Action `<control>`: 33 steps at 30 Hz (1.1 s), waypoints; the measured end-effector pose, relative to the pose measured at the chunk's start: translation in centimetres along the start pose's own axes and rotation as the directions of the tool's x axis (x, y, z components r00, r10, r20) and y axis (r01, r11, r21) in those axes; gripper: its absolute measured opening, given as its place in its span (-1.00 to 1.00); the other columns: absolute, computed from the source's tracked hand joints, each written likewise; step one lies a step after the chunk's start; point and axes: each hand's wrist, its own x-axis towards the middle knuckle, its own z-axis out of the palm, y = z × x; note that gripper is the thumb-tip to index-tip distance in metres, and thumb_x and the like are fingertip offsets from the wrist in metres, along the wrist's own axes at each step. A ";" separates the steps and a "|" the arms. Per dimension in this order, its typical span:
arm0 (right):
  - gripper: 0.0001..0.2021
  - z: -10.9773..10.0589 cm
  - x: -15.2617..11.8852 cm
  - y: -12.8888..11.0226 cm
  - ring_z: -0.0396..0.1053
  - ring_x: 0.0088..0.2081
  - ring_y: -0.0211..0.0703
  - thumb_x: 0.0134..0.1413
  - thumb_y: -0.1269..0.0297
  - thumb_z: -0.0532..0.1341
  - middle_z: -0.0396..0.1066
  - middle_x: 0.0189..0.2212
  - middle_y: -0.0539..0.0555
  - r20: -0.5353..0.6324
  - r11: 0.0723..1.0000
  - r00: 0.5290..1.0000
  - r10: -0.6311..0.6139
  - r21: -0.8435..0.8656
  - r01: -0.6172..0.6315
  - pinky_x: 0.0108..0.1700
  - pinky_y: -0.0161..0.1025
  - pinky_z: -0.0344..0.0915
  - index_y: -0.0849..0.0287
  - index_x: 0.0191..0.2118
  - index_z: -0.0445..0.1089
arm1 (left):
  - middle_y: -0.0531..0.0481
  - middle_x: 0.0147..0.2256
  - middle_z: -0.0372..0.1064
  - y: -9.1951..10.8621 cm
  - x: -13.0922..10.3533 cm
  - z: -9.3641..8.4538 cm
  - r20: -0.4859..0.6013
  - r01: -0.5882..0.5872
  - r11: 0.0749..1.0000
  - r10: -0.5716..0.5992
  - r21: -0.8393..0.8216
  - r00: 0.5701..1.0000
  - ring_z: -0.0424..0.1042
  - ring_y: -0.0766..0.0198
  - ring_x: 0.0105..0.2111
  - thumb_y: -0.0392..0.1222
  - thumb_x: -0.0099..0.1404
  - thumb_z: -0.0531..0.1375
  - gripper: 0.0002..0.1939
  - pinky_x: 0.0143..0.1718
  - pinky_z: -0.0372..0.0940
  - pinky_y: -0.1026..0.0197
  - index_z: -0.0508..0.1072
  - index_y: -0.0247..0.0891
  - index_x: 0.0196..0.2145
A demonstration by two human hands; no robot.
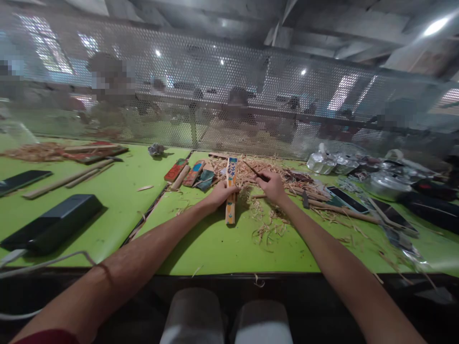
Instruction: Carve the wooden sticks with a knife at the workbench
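My left hand (pixel 221 195) is closed round the middle of a flat wooden strip (pixel 230 214), painted with blue, yellow and orange patterns and held upright in view above the green table (pixel 201 243). To its right, my right hand (pixel 271 185) pinches a thin dark stick-like tool (pixel 252 168), whose tip points up and left toward the strip's top end. Tool and strip are apart. Behind both hands lies a heap of pale wood shavings (pixel 294 177).
Painted blocks (pixel 193 173) lie left of the strip. A black power bank (pixel 53 222) and a phone (pixel 25 180) are at the left. Toward the right are wooden-handled tools (pixel 340 210), a phone (pixel 347 199) and foil-wrapped items (pixel 385 184). A perforated screen (pixel 215 110) stands behind.
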 end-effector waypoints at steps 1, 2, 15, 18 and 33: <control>-0.71 0.0 0.0 -0.1 0.25 -0.39 -0.14 0.12 0.05 0.23 0.39 -0.50 0.07 -0.049 1.000 0.999 -0.001 0.009 0.001 -0.30 -0.22 0.14 0.18 -0.44 0.47 | -0.04 -0.58 0.39 0.0 0.0 0.0 -0.001 0.000 1.000 0.000 -0.010 1.000 0.36 0.30 -0.58 -0.04 0.09 0.37 -0.70 -0.47 0.30 0.21 0.40 -0.29 -0.53; -0.69 -0.1 0.0 -0.2 0.22 -0.42 -0.14 0.13 0.02 0.23 0.34 -0.53 0.06 -0.099 1.000 0.995 0.000 0.022 0.003 -0.32 -0.22 0.13 0.15 -0.47 0.43 | -0.03 -0.58 0.39 0.0 0.0 0.0 -0.003 0.001 1.000 -0.001 -0.019 1.000 0.36 0.29 -0.58 -0.04 0.08 0.37 -0.70 -0.46 0.31 0.21 0.40 -0.29 -0.53; -0.71 0.0 -0.4 -1.7 -0.05 -0.60 -0.37 -0.14 0.14 0.38 0.09 -0.65 -0.10 0.138 0.711 0.942 0.307 0.625 -0.323 -0.52 -0.28 -0.19 0.15 -0.53 0.28 | -0.13 -0.38 0.54 0.0 0.2 0.0 0.030 -0.027 0.989 0.031 -0.142 0.999 0.41 0.32 -0.51 -0.19 0.07 0.35 -0.80 -0.43 0.34 0.24 0.52 -0.33 -0.34; -0.71 0.0 -0.4 -1.5 -0.08 -0.61 -0.38 -0.13 0.16 0.38 0.06 -0.66 -0.11 0.180 0.713 0.940 0.288 0.615 -0.336 -0.51 -0.27 -0.21 0.15 -0.55 0.26 | -0.13 -0.37 0.54 0.2 0.2 -0.1 0.042 -0.028 0.990 0.035 -0.140 0.998 0.41 0.32 -0.53 -0.16 0.05 0.37 -0.78 -0.46 0.32 0.25 0.53 -0.34 -0.36; -0.70 0.8 -0.3 -0.3 0.35 -0.36 -0.01 0.13 -0.08 0.30 0.47 -0.44 0.13 -0.036 0.993 0.993 -0.114 0.034 0.115 -0.24 -0.11 0.28 0.04 -0.41 0.49 | -0.08 -0.53 0.44 0.9 -0.3 0.3 0.056 0.043 0.996 -0.038 -0.084 0.998 0.35 0.33 -0.56 -0.23 0.04 0.41 -0.81 -0.42 0.34 0.21 0.48 -0.34 -0.52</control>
